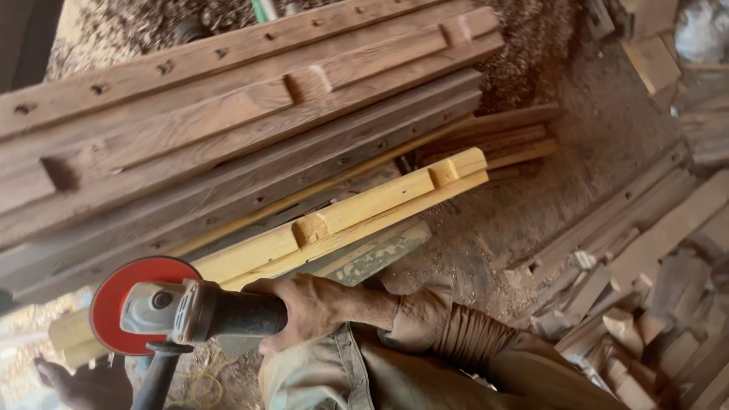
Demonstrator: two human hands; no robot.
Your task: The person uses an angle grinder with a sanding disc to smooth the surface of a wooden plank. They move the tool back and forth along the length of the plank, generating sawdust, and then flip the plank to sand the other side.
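Our right hand [307,307] grips the grinder [178,307] tight. Our left hand [76,383] hangs low; we cannot tell its grip. The yellow beam [364,209] looks freshly sanded; the dark beams [228,114] look untouched.

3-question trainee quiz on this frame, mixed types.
1. True or false: the right hand grips the body of the angle grinder.
2. The grinder's disc guard is: A blue, B red, C green.
3. What lies right beyond the grinder?

Key:
1. True.
2. B.
3. A pale yellow notched beam, leaning against darker grey-brown beams. The left hand is low by the side handle; its grip is unclear.
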